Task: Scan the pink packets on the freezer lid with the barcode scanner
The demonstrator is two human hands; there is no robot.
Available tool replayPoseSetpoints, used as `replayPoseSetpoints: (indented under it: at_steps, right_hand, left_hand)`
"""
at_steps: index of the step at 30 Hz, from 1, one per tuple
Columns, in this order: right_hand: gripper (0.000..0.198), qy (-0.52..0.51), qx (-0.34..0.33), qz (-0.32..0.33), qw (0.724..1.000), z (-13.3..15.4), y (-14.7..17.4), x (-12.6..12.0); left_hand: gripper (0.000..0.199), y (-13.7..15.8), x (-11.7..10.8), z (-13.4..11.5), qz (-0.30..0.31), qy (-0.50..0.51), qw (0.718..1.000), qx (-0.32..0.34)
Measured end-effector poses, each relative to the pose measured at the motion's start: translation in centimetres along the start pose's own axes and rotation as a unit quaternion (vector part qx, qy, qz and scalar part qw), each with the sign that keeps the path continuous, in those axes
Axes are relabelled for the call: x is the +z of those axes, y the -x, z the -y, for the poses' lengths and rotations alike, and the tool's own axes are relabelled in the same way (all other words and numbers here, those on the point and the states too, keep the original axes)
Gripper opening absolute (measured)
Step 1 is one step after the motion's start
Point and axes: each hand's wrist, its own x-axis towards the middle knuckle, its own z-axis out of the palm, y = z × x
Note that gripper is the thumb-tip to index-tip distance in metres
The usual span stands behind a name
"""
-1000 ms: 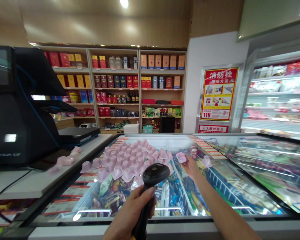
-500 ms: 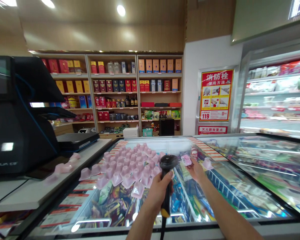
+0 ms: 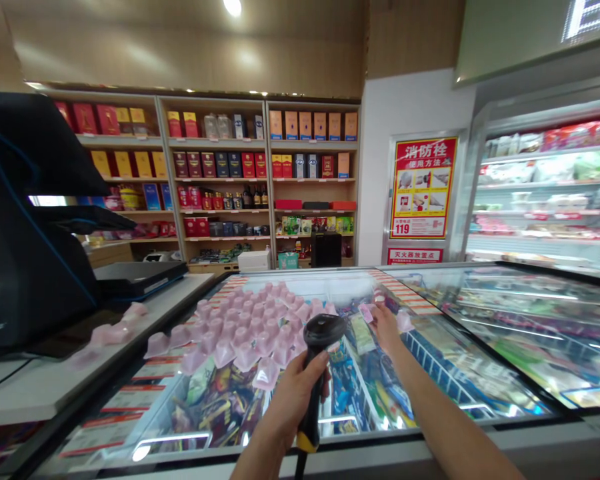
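My left hand [image 3: 295, 390] is wrapped round the grip of a black barcode scanner [image 3: 323, 329] with a yellow tip at its base and a cable below. The scanner is upright over the glass lid of the freezer [image 3: 350, 280]. Further off, my right hand [image 3: 386, 328] pinches a small pink plastic cup [image 3: 365, 312] between thumb and fingers, tilted with its flat face towards the scanner. Beside that wrist a single pink cup [image 3: 404, 321] lies on the glass. Many similar pink cups [image 3: 253, 327] stand upside down in a cluster left of the scanner.
A black checkout terminal [image 3: 35, 233] stands on a white counter [image 3: 40, 397] at left, with several pink cups [image 3: 113, 331] near its edge. Packaged goods in wire baskets [image 3: 437, 360] show under the glass. Behind are shelves of boxes [image 3: 220, 167] and a lit refrigerator [image 3: 545, 200].
My view has shifted slightly right. The cup in my right hand has turned, so its labelled face shows less. The scanner stays in my left hand, a little lower and tilted.
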Motion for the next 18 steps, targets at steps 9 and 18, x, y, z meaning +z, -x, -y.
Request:
replayPoseSetpoints:
  at_steps: [9, 18]
  right_hand:
    - [0.024, 0.488, -0.228, 0.036, 0.842, 0.1, -1.7, -3.4]
    - [0.027, 0.371, -0.177, 0.241, 0.879, 1.6, 5.5, 5.5]
  left_hand:
    - [0.032, 1.0, -2.4, -1.1, -0.068, -0.024, 0.997, 0.041]
    - [0.030, 0.9, -3.2, -0.7, -0.063, -0.011, 0.997, 0.035]
